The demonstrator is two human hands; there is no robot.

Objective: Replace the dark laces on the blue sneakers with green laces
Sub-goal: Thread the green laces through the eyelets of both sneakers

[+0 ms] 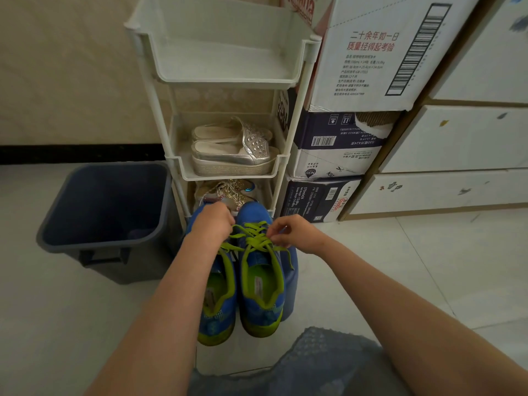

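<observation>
Two blue sneakers with lime-green lining stand side by side on the floor, toes pointing away from me. The right sneaker [261,284] carries a green lace [254,234] crossed through its eyelets. The left sneaker [218,307] is partly under my left forearm, and a green lace end lies across it. My left hand [213,221] pinches the lace at the left side of the right sneaker's lacing. My right hand [291,231] pinches the lace on the right side. No dark laces are in view.
A white plastic shoe rack [228,81] stands just behind the sneakers, holding silver sandals [234,151] and glittery shoes. A dark grey bin [105,212] sits at the left. Stacked cardboard boxes [357,110] and white drawers [457,152] fill the right. Pale tiled floor lies all around.
</observation>
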